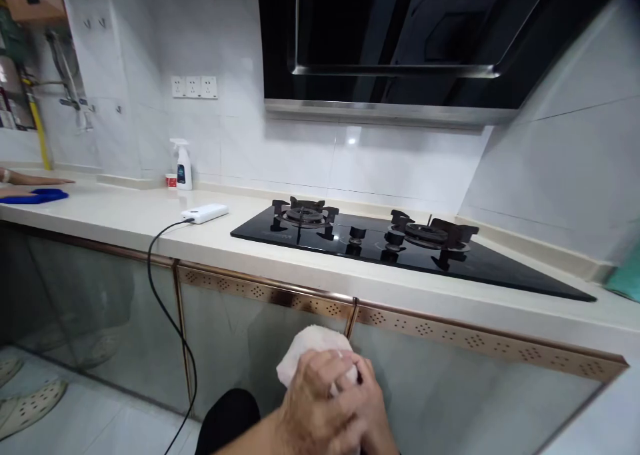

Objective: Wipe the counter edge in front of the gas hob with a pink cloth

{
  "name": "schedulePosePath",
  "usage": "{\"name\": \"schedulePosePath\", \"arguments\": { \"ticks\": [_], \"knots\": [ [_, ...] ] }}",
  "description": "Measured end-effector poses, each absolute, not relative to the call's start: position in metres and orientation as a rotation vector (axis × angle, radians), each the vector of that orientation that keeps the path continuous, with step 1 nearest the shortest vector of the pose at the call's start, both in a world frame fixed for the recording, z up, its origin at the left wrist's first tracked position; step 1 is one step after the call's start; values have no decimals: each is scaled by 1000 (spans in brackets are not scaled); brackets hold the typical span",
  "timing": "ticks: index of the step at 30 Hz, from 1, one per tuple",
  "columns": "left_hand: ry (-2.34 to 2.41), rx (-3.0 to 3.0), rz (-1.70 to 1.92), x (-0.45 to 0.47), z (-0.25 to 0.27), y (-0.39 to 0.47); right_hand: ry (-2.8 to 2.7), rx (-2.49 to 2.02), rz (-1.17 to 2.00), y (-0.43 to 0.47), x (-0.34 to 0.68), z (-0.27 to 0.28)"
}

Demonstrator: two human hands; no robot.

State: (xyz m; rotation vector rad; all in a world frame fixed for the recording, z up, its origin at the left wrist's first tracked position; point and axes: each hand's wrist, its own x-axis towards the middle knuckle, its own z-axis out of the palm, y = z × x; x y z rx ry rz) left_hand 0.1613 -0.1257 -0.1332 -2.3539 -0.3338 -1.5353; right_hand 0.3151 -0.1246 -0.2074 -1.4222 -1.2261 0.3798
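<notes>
A white cloth (pixel 313 345) is bunched up between my hands, in front of the cabinet doors and below the counter edge. My left hand (pixel 313 395) closes over the near side of it, with its fingers bent. Against the other side presses my right hand (pixel 373 402), wrapped round the cloth and partly covered by the left. The two hands overlap, so the lower part of the cloth is mostly hidden.
A black gas hob (pixel 345 232) is set in the pale counter (pixel 125 208), under a range hood (pixel 390 42). A white power bank (pixel 205 213) trails a black cable (pixel 170 322). Further left are a spray bottle (pixel 183 167) and another person's hand (pixel 43 180) near a blue cloth (pixel 37 196).
</notes>
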Motion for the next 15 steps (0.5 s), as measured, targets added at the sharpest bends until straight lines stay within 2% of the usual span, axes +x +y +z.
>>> {"name": "schedulePosePath", "arguments": {
  "ticks": [3,6,12,15],
  "knots": [
    [-593,-2384,-1456,157,-172,-133,-1266,-1363,506,-125,305,-177],
    [-859,-2301,-1540,155,-174,-122,-1486,-1208,500,-119,289,-146],
    [-994,-2000,-1778,128,-148,-81,-2022,-813,113,-109,274,-64],
    [-995,-1860,-1850,111,-147,-57,-2181,-828,-246,-99,292,-13]
  ]
}}
